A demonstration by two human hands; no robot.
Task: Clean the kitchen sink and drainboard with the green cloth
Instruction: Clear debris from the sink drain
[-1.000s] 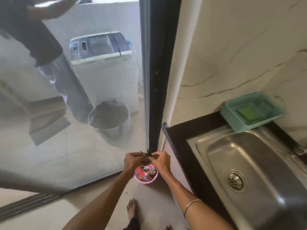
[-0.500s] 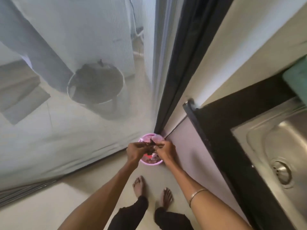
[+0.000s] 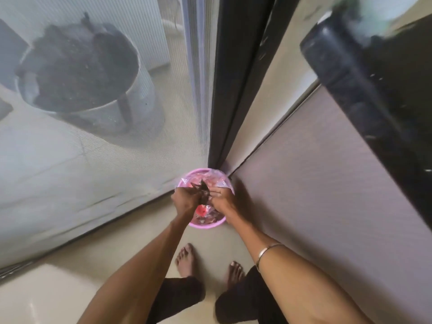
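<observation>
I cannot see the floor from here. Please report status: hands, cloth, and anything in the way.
Left hand and right hand both pinch dark scraps over the pink bin. Green cloth and sink not in view. Nothing blocks the bin.

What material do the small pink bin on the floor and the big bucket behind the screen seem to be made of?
Pink bin: probably plastic, since the colour is even, the rim smooth and rounded, and a clear film liner crinkles inside.
Bucket: apparently metal, steel or aluminium, with a grey wall showing a dull sheen and a dark side strip; the mesh screen blurs it, so this is uncertain.
</observation>
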